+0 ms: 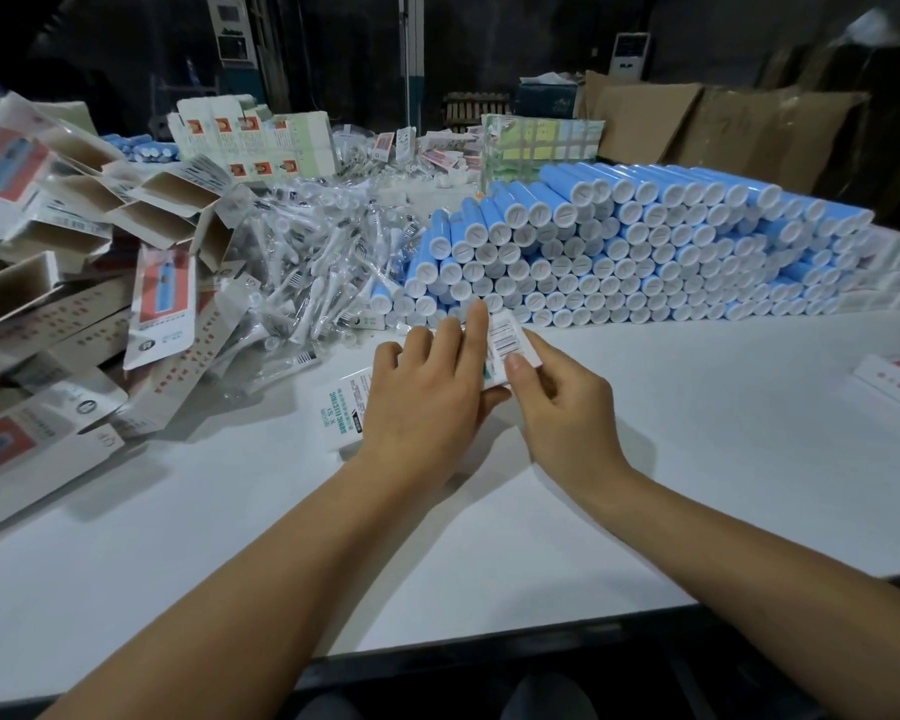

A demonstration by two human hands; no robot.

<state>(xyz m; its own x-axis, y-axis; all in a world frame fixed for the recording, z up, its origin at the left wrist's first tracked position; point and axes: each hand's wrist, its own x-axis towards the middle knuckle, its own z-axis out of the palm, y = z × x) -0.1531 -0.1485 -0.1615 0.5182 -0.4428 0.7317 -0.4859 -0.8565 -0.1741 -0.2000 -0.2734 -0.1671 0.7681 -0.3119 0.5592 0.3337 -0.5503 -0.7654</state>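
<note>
White printed cardboard box (341, 413) lies on the worktop (697, 433) under the left hand (422, 402), fingers (476, 335) wrapped over it. Right hand (567, 407) pinches its barcoded end flap (505, 341).

One left hand (422, 402), one right hand (567, 413), one box (341, 407)

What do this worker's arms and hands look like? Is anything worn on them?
Nothing is worn. The left hand and right hand are bare, with no gloves, rings or finger covers showing. Both forearms are bare too, with no sleeves, watch or bracelet in view down to the picture's edge. The thumbnail that shows clearly looks short and unpainted.
</note>
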